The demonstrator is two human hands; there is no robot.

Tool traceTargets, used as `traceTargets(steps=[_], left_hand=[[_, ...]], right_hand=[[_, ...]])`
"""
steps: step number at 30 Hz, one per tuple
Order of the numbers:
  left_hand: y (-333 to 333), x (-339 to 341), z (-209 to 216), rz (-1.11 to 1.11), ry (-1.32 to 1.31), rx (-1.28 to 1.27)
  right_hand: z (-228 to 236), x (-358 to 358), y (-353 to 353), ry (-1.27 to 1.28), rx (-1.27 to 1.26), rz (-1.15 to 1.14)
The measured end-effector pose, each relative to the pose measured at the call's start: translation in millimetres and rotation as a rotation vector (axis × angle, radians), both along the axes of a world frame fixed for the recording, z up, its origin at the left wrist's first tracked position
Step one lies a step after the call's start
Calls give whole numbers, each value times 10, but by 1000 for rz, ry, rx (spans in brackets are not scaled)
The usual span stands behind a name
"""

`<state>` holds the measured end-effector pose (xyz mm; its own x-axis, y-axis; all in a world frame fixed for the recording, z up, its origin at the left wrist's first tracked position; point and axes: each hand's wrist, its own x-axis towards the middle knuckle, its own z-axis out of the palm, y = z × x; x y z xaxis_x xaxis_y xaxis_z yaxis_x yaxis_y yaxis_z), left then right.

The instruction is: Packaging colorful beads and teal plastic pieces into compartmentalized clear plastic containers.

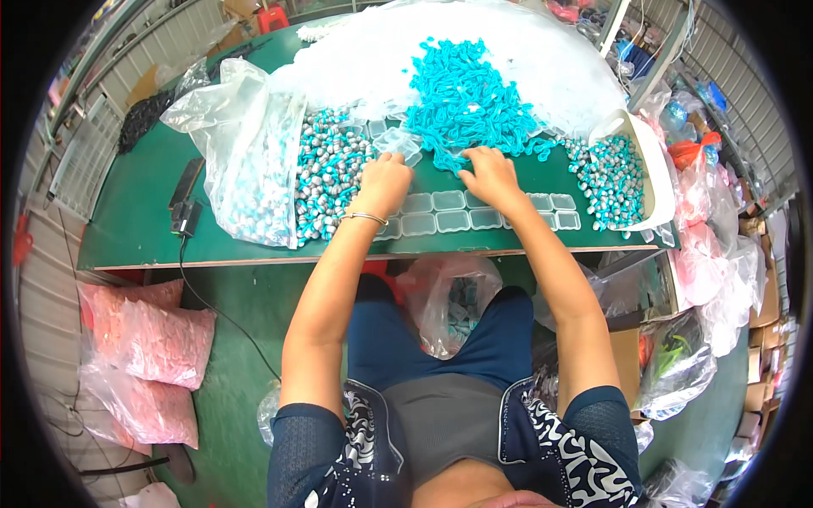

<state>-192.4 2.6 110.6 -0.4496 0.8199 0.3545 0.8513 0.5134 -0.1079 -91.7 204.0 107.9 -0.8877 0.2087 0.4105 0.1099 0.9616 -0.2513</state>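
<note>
My left hand has its fingers curled at the near edge of a small clear plastic box, one of a few stacked loosely there. My right hand pinches at the near edge of a heap of turquoise cord pieces; its fingertips meet a strand. Below and between my wrists, two rows of clear square plastic trays lie along the table's front, partly covered by my right forearm. Left of my left hand spreads a pile of grey-and-turquoise beads.
A clear bag of similar pieces lies left on the green table. A white tub on its side spills more beads at the right. White plastic sheeting covers the back. Pink bags sit on the floor, near a black cable.
</note>
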Motion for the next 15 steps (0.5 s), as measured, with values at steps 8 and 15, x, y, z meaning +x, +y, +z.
traceTargets(steps=[8, 15], left_hand=[[11, -36, -5, -98, -142, 296], [248, -76, 3, 39, -1292, 799]], right_hand=[[-25, -223, -112, -175, 22, -89], [-187, -301, -4, -47, -95, 32]])
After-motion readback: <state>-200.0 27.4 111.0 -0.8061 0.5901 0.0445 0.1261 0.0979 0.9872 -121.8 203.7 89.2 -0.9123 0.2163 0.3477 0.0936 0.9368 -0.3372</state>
